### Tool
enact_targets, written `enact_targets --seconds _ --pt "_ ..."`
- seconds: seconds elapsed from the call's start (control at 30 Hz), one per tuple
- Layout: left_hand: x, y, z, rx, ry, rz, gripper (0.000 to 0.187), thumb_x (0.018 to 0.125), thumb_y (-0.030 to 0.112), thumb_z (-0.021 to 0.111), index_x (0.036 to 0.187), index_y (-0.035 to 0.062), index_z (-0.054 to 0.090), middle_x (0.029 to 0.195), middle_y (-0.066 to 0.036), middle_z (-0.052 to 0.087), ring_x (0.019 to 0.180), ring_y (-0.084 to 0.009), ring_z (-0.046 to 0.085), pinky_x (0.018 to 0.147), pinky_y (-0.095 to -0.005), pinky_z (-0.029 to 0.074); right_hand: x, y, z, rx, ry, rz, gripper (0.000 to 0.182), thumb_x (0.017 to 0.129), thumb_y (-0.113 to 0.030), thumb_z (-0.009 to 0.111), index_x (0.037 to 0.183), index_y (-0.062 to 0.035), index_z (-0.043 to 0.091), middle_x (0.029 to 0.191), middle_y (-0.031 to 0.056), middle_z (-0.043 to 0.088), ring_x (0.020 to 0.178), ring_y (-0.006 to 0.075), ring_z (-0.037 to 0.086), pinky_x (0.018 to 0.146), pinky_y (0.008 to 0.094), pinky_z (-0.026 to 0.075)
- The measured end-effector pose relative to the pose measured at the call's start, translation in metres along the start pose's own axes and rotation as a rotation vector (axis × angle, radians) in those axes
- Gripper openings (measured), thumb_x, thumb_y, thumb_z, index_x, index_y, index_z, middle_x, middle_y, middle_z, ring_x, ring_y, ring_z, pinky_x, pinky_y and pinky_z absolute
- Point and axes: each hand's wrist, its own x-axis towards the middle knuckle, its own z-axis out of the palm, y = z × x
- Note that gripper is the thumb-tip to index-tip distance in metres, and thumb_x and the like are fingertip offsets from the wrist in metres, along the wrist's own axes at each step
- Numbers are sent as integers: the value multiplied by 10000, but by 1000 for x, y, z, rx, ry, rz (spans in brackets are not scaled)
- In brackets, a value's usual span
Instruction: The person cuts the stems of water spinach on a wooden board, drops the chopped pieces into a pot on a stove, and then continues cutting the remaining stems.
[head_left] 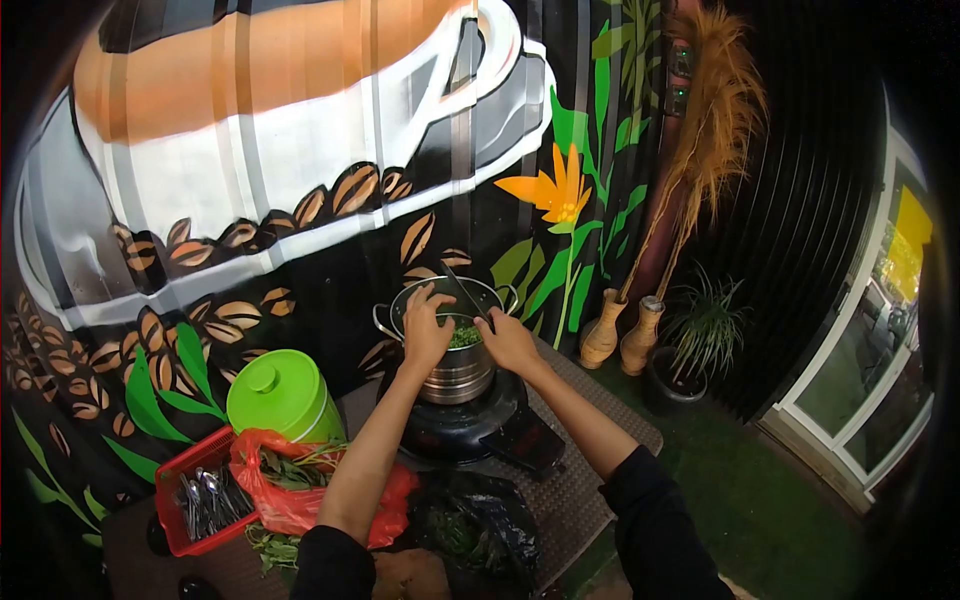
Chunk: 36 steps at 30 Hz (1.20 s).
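Note:
A steel pot [455,382] with two loop handles stands on a black portable cooker [440,436]. Finely chopped greens [464,336] lie inside it. Over the pot's mouth, my right hand [507,342] grips a knife [466,291], its dark blade slanting up and to the left. My left hand [428,328] hovers above the left side of the same pot, fingers curved and apart, thumb toward the greens. The blade passes just right of its fingertips.
A lime-green lidded container [280,392] stands left, beside a red basket [185,465] of cutlery. A red plastic bag [285,510] holds leafy stems; a black plastic bag [505,500] with greens lies nearer. Two vases [602,335] and a potted plant [690,350] stand right. A painted wall rises behind.

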Motion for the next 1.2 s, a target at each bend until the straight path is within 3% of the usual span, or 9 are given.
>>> enact_targets --seconds 0.17,0.4,0.47,0.6,0.7,0.87,1.0,1.13,1.2 --pt "-21 13 -31 -57 104 -44 251 707 50 636 943 118 686 1182 -146 569 1154 -338 459 978 -437 364 -37 -29 -15 -349 72 -230 342 824 -272 605 1016 -11 496 794 173 628 736 323 635 626 410 503" --pt "-56 28 -81 -146 134 -42 229 694 57 665 921 81 688 1060 -152 637 1032 -315 566 925 -382 403 -85 -59 -14 -304 159 -221 272 796 -234 638 941 -40 516 771 163 634 703 343 624 618 417 487" --pt "-72 26 -97 -319 109 -85 187 720 65 640 894 108 692 1005 -80 650 985 -290 542 904 -373 410 -111 -74 -14 -284 204 -199 260 799 -239 639 940 -52 525 787 150 640 709 341 622 620 418 481" --pt "-127 37 -143 -439 56 -154 170 761 25 618 916 54 683 868 -94 678 789 -193 624 758 -300 475 -184 -113 -12 -230 272 -215 251 825 -242 624 909 -30 520 797 167 619 694 341 613 602 408 473" --pt "-185 23 -165 -714 -25 -211 121 827 10 592 919 2 672 807 -55 684 709 -71 607 667 -206 474 -250 -144 0 -162 205 -89 255 866 -272 594 946 -34 550 747 155 623 678 350 605 595 397 458" --pt "-314 -12 -213 -842 -325 -385 134 852 41 597 963 -19 642 878 -57 668 691 -85 608 632 -225 485 -374 -169 45 93 -20 176 255 928 -256 504 979 -7 530 729 233 583 676 400 580 581 449 434" --pt "-398 -30 -250 -860 -753 -820 157 847 100 626 942 -24 638 844 -91 663 651 -127 618 580 -259 499 -473 -169 94 102 -75 273 311 931 -293 500 971 8 566 719 227 592 641 382 590 574 451 436" --pt "-458 -61 -248 -759 -927 -799 139 831 83 621 910 -28 646 820 -107 672 690 -153 635 605 -276 502 -531 -180 117 111 -132 412 342 922 -313 511 936 22 580 711 217 597 657 365 598 586 436 444" --pt "-471 -66 -244 -519 -847 -488 109 809 27 584 870 -30 653 805 -131 676 727 -200 646 650 -299 505 -547 -184 123 113 -146 547 343 916 -316 516 933 20 585 708 211 600 650 364 594 585 425 450"
